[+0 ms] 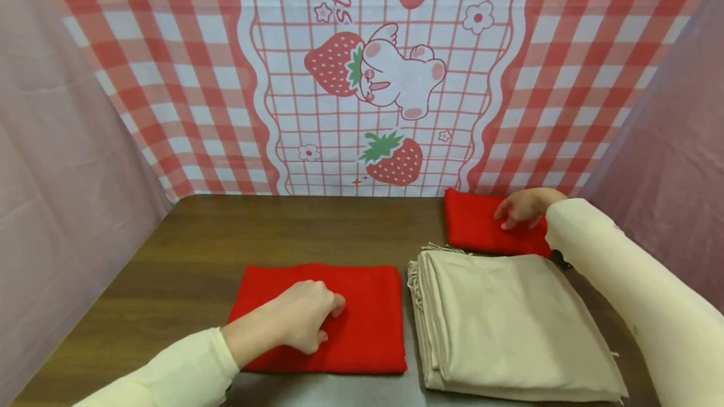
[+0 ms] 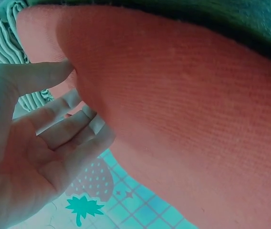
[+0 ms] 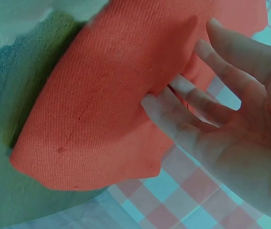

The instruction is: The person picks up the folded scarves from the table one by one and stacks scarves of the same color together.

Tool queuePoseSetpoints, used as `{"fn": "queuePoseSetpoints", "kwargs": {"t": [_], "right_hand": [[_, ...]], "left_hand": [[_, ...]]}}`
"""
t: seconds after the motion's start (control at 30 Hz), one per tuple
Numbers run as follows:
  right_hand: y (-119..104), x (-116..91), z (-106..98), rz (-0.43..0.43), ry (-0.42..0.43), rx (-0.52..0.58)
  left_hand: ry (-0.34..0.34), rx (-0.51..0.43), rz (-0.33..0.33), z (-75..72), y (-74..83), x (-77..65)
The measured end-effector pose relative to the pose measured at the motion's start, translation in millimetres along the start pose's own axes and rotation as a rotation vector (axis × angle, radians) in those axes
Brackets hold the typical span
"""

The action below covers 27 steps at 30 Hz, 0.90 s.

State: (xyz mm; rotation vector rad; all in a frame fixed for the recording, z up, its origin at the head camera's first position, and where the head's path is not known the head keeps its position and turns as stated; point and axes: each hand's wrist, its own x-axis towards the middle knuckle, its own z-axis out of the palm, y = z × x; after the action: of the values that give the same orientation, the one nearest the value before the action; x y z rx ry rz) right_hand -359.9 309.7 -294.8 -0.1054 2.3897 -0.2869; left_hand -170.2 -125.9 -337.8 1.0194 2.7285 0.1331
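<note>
A folded red cloth (image 1: pixel 367 331) lies at the front middle of the table, and my left hand (image 1: pixel 305 316) is over it. In the left wrist view the thumb and loosely bent fingers (image 2: pixel 61 126) meet its ribbed surface at their tips, with no fold pinched between them. A second folded red cloth (image 1: pixel 475 225) lies at the back right. Above it is my right hand (image 1: pixel 523 206), fingers spread and slightly bent. The right wrist view shows the fingertips (image 3: pixel 152 107) at that cloth's surface, the palm uncovered.
A thick folded beige cloth (image 1: pixel 515 325) with fringed edges lies at the right front, beside the front red cloth and before the back one. Behind the wooden table (image 1: pixel 317 231) hangs a checked strawberry-print curtain (image 1: pixel 367 143). Pink curtains (image 1: pixel 73 174) hang at both sides.
</note>
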Motion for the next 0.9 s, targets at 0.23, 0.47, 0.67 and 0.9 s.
{"fn": "queuePoseSetpoints", "kwargs": {"t": [0.23, 0.47, 0.67, 0.9], "right_hand": [[-8, 3, -1, 0.003, 0.001, 0.009], [-21, 7, 4, 0.002, 0.004, 0.033], [-27, 10, 6, -0.034, -0.001, -0.003], [-36, 13, 8, -0.040, 0.057, -0.108]], "left_hand": [[-0.029, -0.018, -0.035, -3.3, -1.4, -0.2], [-0.067, -0.038, -0.060, -5.7, -2.1, 1.0], [-0.063, -0.042, -0.057, -4.3, 0.2, 0.7], [-0.062, -0.053, -0.048, -3.2, -0.8, 1.0]]}}
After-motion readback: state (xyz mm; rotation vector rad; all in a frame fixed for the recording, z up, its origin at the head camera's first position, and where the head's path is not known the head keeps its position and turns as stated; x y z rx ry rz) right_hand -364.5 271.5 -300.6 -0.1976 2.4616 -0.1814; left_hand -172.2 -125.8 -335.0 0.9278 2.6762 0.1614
